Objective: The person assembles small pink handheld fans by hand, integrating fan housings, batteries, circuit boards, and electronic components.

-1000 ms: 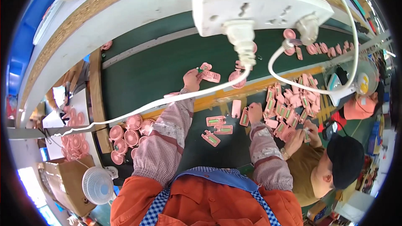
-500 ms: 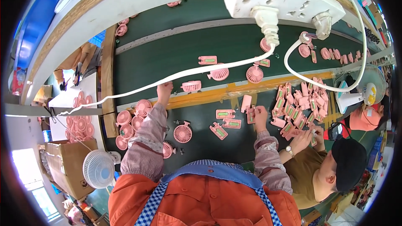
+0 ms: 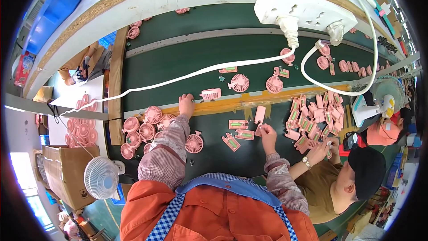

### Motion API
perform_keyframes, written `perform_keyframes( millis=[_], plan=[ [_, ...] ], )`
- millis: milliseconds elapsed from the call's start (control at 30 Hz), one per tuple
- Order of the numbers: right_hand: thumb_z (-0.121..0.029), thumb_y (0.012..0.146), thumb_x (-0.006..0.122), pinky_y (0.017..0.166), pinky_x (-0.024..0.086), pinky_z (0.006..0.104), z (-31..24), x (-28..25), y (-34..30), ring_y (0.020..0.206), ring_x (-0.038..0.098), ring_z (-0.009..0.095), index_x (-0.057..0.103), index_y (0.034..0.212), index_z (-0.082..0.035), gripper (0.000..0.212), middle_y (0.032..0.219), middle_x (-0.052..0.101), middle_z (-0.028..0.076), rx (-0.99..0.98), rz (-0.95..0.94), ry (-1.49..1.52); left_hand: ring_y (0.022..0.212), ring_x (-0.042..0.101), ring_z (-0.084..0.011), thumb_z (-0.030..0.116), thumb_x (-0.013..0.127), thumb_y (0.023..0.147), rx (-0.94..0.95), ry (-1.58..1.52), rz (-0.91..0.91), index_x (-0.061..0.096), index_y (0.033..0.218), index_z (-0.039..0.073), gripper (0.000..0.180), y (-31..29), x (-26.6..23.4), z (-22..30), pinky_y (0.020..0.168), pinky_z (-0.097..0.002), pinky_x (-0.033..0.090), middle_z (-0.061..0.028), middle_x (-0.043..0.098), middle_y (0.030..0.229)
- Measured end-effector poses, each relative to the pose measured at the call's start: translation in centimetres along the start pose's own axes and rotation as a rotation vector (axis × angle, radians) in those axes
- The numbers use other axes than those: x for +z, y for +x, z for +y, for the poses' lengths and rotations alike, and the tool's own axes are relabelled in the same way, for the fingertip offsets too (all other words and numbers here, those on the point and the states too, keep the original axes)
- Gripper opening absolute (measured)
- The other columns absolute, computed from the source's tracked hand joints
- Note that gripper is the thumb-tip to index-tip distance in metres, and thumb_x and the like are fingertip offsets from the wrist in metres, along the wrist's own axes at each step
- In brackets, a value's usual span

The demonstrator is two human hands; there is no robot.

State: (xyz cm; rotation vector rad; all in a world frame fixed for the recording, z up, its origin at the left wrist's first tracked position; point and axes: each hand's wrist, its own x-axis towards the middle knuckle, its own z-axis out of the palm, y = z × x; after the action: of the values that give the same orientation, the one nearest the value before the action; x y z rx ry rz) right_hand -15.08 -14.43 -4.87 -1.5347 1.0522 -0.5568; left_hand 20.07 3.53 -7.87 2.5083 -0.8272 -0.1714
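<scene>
I have the right hand (image 3: 268, 137) with its fingertips closed on a pink casing (image 3: 257, 130), above the black worktop (image 3: 214, 161). Only a narrow strip of that casing shows past the fingers; as far as I can judge, its long axis runs away from the body, its visible end toward the far side. A plain pink cover (image 3: 260, 114) lies just beyond it, smooth and oblong, long axis also away from me, leaning slightly right.

Left of the hand I see three open casings (image 3: 238, 124), pink with green strips inside: two lie roughly crosswise, the nearest slants down to the right. The left hand (image 3: 186, 105) is curled beside the yellow tape (image 3: 232, 104), near a pink fan head (image 3: 210, 94); I cannot tell whether it grips anything.
</scene>
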Motion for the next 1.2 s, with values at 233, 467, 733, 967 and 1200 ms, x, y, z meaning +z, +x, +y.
perform_keyframes(
  millis=[233,467,733,967,1200],
  plan=[
    [-0.001,0.083,0.055,0.048,0.040,0.0217,-1.6,1.6,-2.7,0.053,0.051,0.007,0.058,0.083,0.001,0.003,0.066,0.057,0.001,-0.028,-0.022,-0.063,0.076,0.060,-0.0324,-0.005,0.061,0.068,-0.036,-0.404,0.003,0.054,0.087,0.002,0.021,-0.2,-0.6,1.3,0.069,-0.0371,0.048,-0.0162,0.060,0.080],
    [-0.005,0.085,0.056,0.051,0.044,0.0218,-7.0,4.0,-4.3,0.058,0.055,0.007,0.060,0.088,0.000,0.008,0.068,0.060,0.003,-0.025,-0.284,0.033,0.063,0.059,-0.0175,-0.008,0.058,0.070,0.018,-0.565,0.016,0.056,0.088,0.001,0.020,-2.1,-3.2,5.7,0.062,-0.0282,0.047,-0.0107,0.058,0.069],
    [-0.002,0.083,0.056,0.056,0.047,0.0227,-13.2,6.3,-4.5,0.063,0.058,0.010,0.057,0.084,0.003,0.005,0.073,0.061,0.006,-0.113,-0.443,0.077,0.064,0.059,-0.0111,-0.009,0.055,0.072,0.018,-0.749,-0.106,0.058,0.086,0.000,0.017,-6.2,-7.7,11.4,0.060,-0.0238,0.046,-0.0054,0.059,0.068],
    [-0.001,0.084,0.056,0.050,0.044,0.0219,-14.1,8.0,-4.6,0.057,0.055,0.009,0.055,0.084,0.003,0.004,0.072,0.059,0.005,-0.268,-0.500,-0.002,0.077,0.058,-0.0118,-0.010,0.056,0.074,0.121,-0.915,-0.425,0.061,0.085,-0.002,0.015,-10.0,-9.4,11.9,0.065,-0.0224,0.047,-0.0053,0.057,0.081],
    [0.001,0.084,0.055,0.050,0.043,0.0215,-13.8,8.1,-5.3,0.057,0.054,0.008,0.055,0.087,0.003,0.004,0.071,0.057,0.003,-0.009,-0.587,0.137,0.080,0.056,-0.0092,-0.013,0.053,0.077,-0.046,-1.194,-0.654,0.055,0.097,0.000,0.023,-12.5,-9.1,13.2,0.071,-0.0199,0.046,-0.0009,0.056,0.083]
  ],
)
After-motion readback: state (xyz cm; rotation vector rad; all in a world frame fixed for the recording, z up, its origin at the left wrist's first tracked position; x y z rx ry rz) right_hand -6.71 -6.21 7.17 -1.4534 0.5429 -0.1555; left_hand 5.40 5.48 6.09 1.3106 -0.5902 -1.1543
